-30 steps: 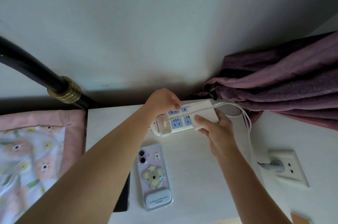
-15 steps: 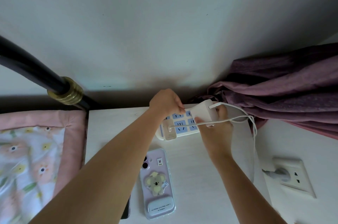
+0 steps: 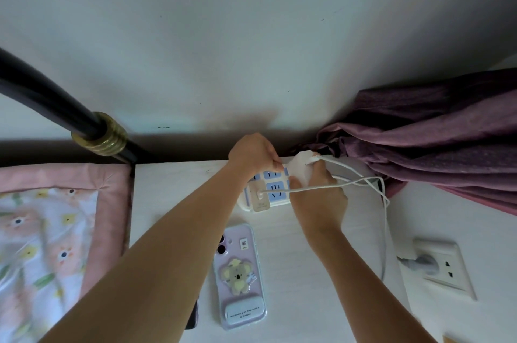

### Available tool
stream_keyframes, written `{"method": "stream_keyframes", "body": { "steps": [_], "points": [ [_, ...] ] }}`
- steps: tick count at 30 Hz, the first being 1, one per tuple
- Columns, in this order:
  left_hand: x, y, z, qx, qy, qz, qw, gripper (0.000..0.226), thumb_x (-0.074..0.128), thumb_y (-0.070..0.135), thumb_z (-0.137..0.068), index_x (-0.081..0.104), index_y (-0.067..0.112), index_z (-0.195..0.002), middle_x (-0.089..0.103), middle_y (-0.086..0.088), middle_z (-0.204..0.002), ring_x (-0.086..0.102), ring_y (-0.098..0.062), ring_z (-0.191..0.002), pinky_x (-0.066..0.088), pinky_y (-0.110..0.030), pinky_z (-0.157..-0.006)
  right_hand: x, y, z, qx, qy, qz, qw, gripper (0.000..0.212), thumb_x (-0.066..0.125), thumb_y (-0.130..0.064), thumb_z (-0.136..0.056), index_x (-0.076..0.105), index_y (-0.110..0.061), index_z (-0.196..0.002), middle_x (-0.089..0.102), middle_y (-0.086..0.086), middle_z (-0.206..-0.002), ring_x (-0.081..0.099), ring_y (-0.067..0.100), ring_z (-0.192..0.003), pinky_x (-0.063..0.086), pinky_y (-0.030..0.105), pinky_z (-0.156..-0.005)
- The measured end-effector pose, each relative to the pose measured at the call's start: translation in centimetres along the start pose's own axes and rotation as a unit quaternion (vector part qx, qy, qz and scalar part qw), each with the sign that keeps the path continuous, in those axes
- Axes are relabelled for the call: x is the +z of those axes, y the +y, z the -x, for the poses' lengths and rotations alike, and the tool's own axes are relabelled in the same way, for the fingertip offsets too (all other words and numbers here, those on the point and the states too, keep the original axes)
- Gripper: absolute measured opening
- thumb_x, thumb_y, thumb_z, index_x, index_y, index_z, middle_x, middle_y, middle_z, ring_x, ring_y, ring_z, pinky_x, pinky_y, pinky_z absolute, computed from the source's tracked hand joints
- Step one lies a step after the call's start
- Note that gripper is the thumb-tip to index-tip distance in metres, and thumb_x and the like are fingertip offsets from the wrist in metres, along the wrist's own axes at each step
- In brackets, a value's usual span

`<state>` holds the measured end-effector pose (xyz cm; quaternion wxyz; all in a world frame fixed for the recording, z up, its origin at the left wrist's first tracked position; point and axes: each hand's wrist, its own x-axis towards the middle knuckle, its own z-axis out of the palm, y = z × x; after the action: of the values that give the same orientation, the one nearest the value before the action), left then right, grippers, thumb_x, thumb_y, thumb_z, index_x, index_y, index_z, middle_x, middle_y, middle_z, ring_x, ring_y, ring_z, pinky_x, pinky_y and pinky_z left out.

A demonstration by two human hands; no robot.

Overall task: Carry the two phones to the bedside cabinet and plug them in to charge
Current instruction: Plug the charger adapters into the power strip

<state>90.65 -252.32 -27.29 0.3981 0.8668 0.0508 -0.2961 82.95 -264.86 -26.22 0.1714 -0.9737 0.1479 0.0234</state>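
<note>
A lilac phone [image 3: 240, 277] with a koala grip lies face down on the white bedside cabinet [image 3: 173, 191]. A second, dark phone [image 3: 193, 314] shows only as an edge under my left forearm. At the back of the cabinet lies a white power strip [image 3: 272, 193] with blue sockets and a small beige charger [image 3: 260, 198] plugged in. My left hand [image 3: 253, 153] presses on the strip's far end. My right hand [image 3: 316, 194] grips a white charger block [image 3: 300, 167] over the strip, its white cable [image 3: 363, 181] trailing right.
A wall socket [image 3: 440, 267] with a grey plug sits at the right. A purple curtain [image 3: 433, 141] hangs beside the cabinet's back right corner. To the left are a floral pink quilt [image 3: 50, 230] and a black bed rail [image 3: 56, 107] with a brass ring.
My right hand lifted the white charger block off the strip's right end and tilted it up over the sockets. My left hand stayed on the strip.
</note>
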Motion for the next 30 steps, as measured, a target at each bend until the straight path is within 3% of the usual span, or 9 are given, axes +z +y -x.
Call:
{"method": "stream_keyframes", "body": {
  "steps": [6, 11, 16, 19, 21, 25, 28, 30],
  "points": [
    [0.2, -1.1, 0.2, -0.003, 0.003, 0.034, 0.999, 0.015, 0.077, 0.020, -0.074, 0.079, 0.021, -0.089, 0.076, 0.001, -0.093, 0.067, -0.014, -0.091, 0.054, -0.034, -0.088, 0.7, -0.1, 0.7, 0.015, 0.013, 0.008, 1.000, 0.041, 0.063, -0.030, -0.083, 0.050, -0.009, -0.114, 0.064, 0.012, -0.106, 0.065, 0.033, -0.088, 0.050, 0.037, -0.074],
    [0.1, -2.1, 2.1, 0.012, 0.018, 0.088, 0.996, 0.018, 0.072, 0.009, -0.079, 0.077, 0.014, -0.096, 0.076, -0.004, -0.101, 0.069, -0.017, -0.094, 0.053, -0.027, -0.088, 0.2, -0.5, 0.1, 0.047, -0.035, 0.040, 0.997, 0.044, 0.060, -0.031, -0.085, 0.048, -0.006, -0.119, 0.058, 0.016, -0.118, 0.061, 0.038, -0.101, 0.047, 0.041, -0.082],
    [-0.3, -2.4, 4.2, 0.009, 0.014, 0.079, 0.997, 0.023, 0.058, 0.025, -0.091, 0.073, 0.014, -0.104, 0.075, -0.008, -0.100, 0.071, -0.026, -0.091, 0.056, -0.036, -0.086, -0.6, -1.6, -2.4, 0.007, -0.093, 0.119, 0.989, 0.038, 0.060, -0.022, -0.084, 0.050, -0.006, -0.116, 0.063, 0.015, -0.114, 0.062, 0.033, -0.107, 0.049, 0.038, -0.083],
    [-0.2, -2.2, 5.4, 0.011, 0.006, 0.074, 0.997, 0.036, 0.049, 0.034, -0.096, 0.067, 0.008, -0.113, 0.070, -0.013, -0.110, 0.065, -0.029, -0.102, 0.050, -0.032, -0.086, -0.4, -2.1, -3.1, -0.022, -0.100, 0.150, 0.983, 0.036, 0.057, -0.017, -0.084, 0.050, -0.003, -0.117, 0.064, 0.016, -0.115, 0.062, 0.034, -0.107, 0.049, 0.038, -0.082],
    [0.1, -2.0, 6.2, 0.011, 0.005, 0.061, 0.998, 0.041, 0.041, 0.038, -0.098, 0.064, 0.009, -0.116, 0.068, -0.014, -0.110, 0.062, -0.030, -0.103, 0.045, -0.031, -0.081, -0.3, -1.9, -2.6, 0.009, -0.094, 0.133, 0.987, 0.041, 0.058, -0.015, -0.084, 0.047, -0.003, -0.122, 0.061, 0.016, -0.120, 0.060, 0.034, -0.110, 0.049, 0.039, -0.085],
    [0.7, -1.8, 7.4, 0.016, 0.013, 0.037, 0.999, 0.045, 0.031, 0.038, -0.101, 0.064, 0.008, -0.108, 0.067, -0.015, -0.108, 0.060, -0.030, -0.101, 0.042, -0.033, -0.082, -0.3, -1.7, -2.0, 0.058, -0.100, 0.099, 0.988, 0.047, 0.055, -0.018, -0.086, 0.041, -0.006, -0.130, 0.056, 0.016, -0.127, 0.055, 0.035, -0.116, 0.046, 0.041, -0.091],
    [1.1, -2.1, 8.2, 0.031, 0.011, 0.017, 0.999, 0.035, 0.031, 0.029, -0.101, 0.057, 0.014, -0.082, 0.066, -0.011, -0.105, 0.059, -0.029, -0.095, 0.039, -0.029, -0.070, -0.7, -2.0, -2.0, 0.056, -0.115, 0.100, 0.987, 0.049, 0.057, -0.017, -0.085, 0.038, -0.006, -0.130, 0.054, 0.015, -0.130, 0.053, 0.034, -0.120, 0.045, 0.041, -0.094],
    [1.3, -2.6, 8.5, 0.030, 0.021, 0.018, 0.999, 0.032, 0.033, 0.025, -0.098, 0.058, 0.010, -0.084, 0.068, -0.014, -0.102, 0.063, -0.031, -0.093, 0.040, -0.030, -0.070, -0.9, -2.0, -2.0, 0.052, -0.130, 0.098, 0.985, 0.050, 0.059, -0.015, -0.084, 0.037, -0.007, -0.128, 0.054, 0.014, -0.130, 0.054, 0.034, -0.120, 0.045, 0.041, -0.093]
  ]
}}
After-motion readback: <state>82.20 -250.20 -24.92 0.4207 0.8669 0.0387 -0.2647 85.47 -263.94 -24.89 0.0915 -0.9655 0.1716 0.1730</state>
